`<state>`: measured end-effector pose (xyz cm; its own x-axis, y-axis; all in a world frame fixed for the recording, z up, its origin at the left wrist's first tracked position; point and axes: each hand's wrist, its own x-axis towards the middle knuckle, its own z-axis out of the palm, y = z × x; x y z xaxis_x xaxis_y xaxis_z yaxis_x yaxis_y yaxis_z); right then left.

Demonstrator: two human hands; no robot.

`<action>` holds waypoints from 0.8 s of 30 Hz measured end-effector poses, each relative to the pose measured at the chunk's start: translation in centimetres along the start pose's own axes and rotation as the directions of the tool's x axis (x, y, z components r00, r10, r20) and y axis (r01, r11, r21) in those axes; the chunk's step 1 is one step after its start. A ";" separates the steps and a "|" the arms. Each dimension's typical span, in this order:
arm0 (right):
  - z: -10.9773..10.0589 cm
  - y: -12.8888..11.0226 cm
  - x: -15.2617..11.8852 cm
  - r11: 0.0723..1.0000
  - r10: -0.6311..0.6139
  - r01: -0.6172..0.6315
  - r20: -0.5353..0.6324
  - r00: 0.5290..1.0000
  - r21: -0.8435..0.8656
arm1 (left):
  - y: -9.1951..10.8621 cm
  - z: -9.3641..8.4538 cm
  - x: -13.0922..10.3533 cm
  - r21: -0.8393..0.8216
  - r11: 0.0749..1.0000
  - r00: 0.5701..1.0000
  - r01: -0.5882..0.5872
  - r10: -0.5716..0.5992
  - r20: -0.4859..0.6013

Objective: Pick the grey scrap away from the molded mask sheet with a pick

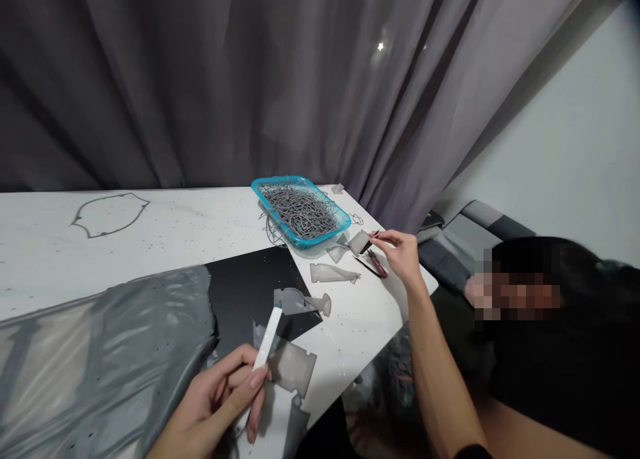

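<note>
My left hand [225, 395] is closed around a slim white stick [270, 335] with a small bluish tip, held at a slant in front of me. Beneath it lie thin grey translucent pieces with notched edges, one a rectangular piece [293, 369]. The stick's tip is over another grey piece [295, 301] on a black sheet [245, 279]. Farther off, my right hand [400, 249] pinches the edge of a small grey translucent piece [359, 243]. A dark thin tip shows at those fingers; what it belongs to is unclear. Just below are dark-red-handled pliers or cutters [379, 264].
A blue basket [303, 244] full of grey wiry strands stands at the table's back. A grey wire-like outline [111, 213] lies left on the white table [40, 245]. Grey plastic bags [125, 339] cover the front left. A person [545, 325] is close on the right.
</note>
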<state>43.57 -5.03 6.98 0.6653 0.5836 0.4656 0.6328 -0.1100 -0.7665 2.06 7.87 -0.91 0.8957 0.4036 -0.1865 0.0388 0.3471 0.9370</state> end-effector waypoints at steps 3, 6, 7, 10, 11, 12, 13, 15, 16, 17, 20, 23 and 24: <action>-0.8 -1.1 0.0 0.997 0.067 -0.071 0.148 0.987 0.025 | -0.1 -0.3 0.1 0.016 1.000 1.000 -0.005 0.005 0.011; -1.0 -1.5 0.0 0.977 0.162 -0.101 0.349 0.923 -0.187 | 1.1 0.1 -0.2 0.039 0.999 1.000 0.013 -0.014 0.027; -0.9 -1.4 0.0 0.952 0.200 -0.086 0.381 0.903 -0.295 | 1.6 0.3 -0.2 0.046 0.999 0.999 0.022 -0.023 0.028; -0.2 -0.5 -0.1 0.812 0.272 -0.001 0.377 0.885 -0.583 | 2.3 0.6 -0.3 0.063 0.998 0.999 0.026 -0.028 0.029; 0.1 -0.2 -0.2 0.771 0.277 0.021 0.364 0.889 -0.637 | 2.3 0.6 -0.2 0.064 0.998 0.999 0.015 -0.017 0.032; 0.4 0.2 -0.2 0.743 0.278 0.034 0.355 0.893 -0.668 | 2.3 0.5 -0.2 0.064 0.998 0.999 0.006 -0.009 0.037; 0.7 0.5 -0.3 0.731 0.275 0.041 0.349 0.896 -0.681 | 2.1 0.5 -0.2 0.064 0.998 0.999 0.003 -0.005 0.038; 1.2 1.0 -0.6 0.744 0.265 0.042 0.352 0.898 -0.667 | 1.7 0.3 -0.1 0.066 0.998 0.999 0.014 -0.016 0.032; 1.3 1.1 -0.8 0.758 0.261 0.040 0.359 0.896 -0.651 | 1.5 0.2 -0.1 0.066 0.998 0.999 0.022 -0.024 0.031; 1.4 1.2 -1.0 0.773 0.259 0.035 0.365 0.894 -0.634 | 1.2 0.1 -0.1 0.061 0.998 0.999 0.018 -0.020 0.035; 1.3 1.2 -1.4 0.783 0.267 0.020 0.365 0.892 -0.622 | 0.6 0.0 -0.1 0.030 1.000 0.999 -0.004 0.003 0.050; 1.2 0.9 -1.6 0.735 0.310 0.014 0.354 0.882 -0.678 | 0.8 0.3 -0.3 0.006 1.000 0.999 0.025 -0.025 0.025; 1.3 0.7 -1.6 0.707 0.336 0.011 0.350 0.874 -0.707 | 1.0 0.5 -0.4 0.001 0.999 0.999 0.039 -0.039 0.007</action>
<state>42.47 -5.02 5.12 0.6561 0.7546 -0.0055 0.7347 -0.6405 -0.2235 1.98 7.66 0.26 0.8966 0.3840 -0.2205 0.0737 0.3616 0.9294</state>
